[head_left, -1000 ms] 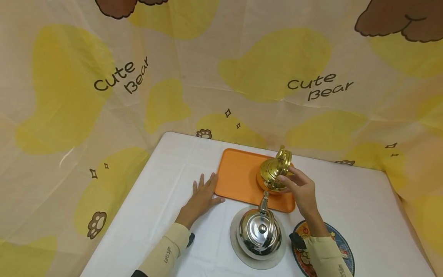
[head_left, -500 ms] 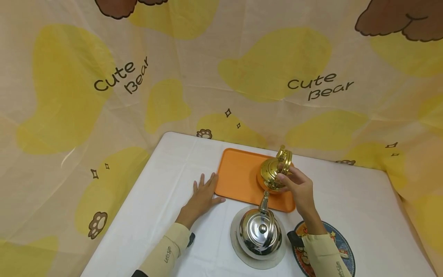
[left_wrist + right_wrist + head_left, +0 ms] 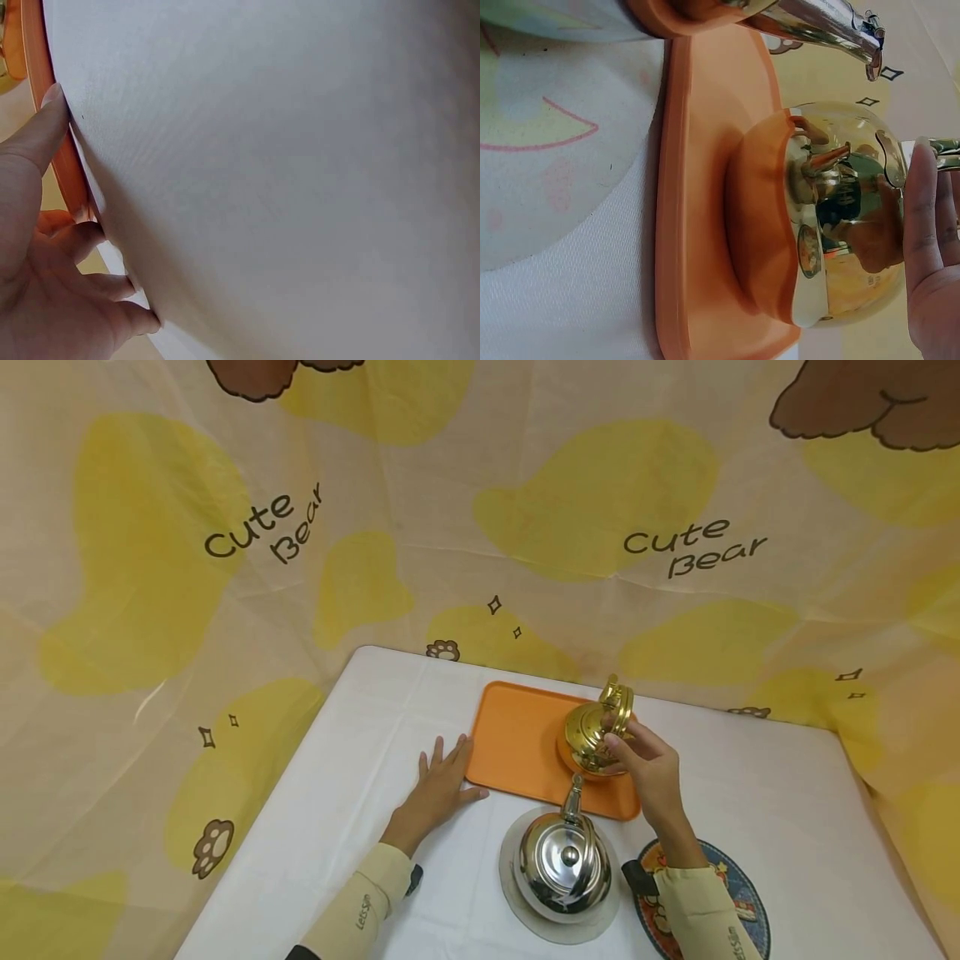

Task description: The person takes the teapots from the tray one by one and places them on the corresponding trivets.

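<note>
A shiny gold teapot (image 3: 588, 737) stands on the right half of an orange tray (image 3: 510, 739), its arched handle raised. My right hand (image 3: 654, 777) is at the pot's right side, with thumb and fingers curled at the handle; in the right wrist view its fingers (image 3: 922, 217) meet the gold handle (image 3: 946, 159). My left hand (image 3: 437, 789) lies with spread, straight fingers at the tray's left edge. In the left wrist view, the left thumb (image 3: 45, 131) touches the tray's rim (image 3: 69, 176).
A silver teapot (image 3: 558, 868) stands on a pale round mat (image 3: 517, 910) in front of the tray, its spout reaching toward the gold teapot. A colourful round mat (image 3: 738, 893) lies under my right forearm. A patterned curtain (image 3: 562, 510) hangs behind the white table (image 3: 772, 785).
My right hand has shifted slightly left, and a finger now reaches in under the gold teapot's handle. My left hand, the tray and both teapots have stayed in place.
</note>
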Motion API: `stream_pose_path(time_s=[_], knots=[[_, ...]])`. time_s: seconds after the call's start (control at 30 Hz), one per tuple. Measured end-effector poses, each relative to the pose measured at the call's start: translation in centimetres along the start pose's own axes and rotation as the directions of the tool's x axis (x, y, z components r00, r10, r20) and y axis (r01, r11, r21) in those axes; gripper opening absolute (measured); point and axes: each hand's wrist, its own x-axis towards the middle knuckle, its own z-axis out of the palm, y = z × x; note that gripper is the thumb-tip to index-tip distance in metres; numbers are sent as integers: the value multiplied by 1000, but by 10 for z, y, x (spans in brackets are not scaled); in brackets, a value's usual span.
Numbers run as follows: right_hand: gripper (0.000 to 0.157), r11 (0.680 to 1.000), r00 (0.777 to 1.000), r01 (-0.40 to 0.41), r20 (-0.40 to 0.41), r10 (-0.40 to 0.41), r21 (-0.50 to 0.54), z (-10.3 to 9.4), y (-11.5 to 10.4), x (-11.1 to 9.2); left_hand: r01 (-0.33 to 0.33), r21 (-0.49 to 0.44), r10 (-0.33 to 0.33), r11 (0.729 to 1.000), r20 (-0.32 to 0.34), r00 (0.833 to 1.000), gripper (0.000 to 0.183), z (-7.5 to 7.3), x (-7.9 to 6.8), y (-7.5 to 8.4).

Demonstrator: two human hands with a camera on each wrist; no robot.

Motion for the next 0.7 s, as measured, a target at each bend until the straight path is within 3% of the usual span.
stream_pose_path(time_s=[0.7], knots=[[37,999,1000,15,-19,-14,36,-2,-6,-6,-4,-9,4,1000,2,1000,96,-1,0,0]])
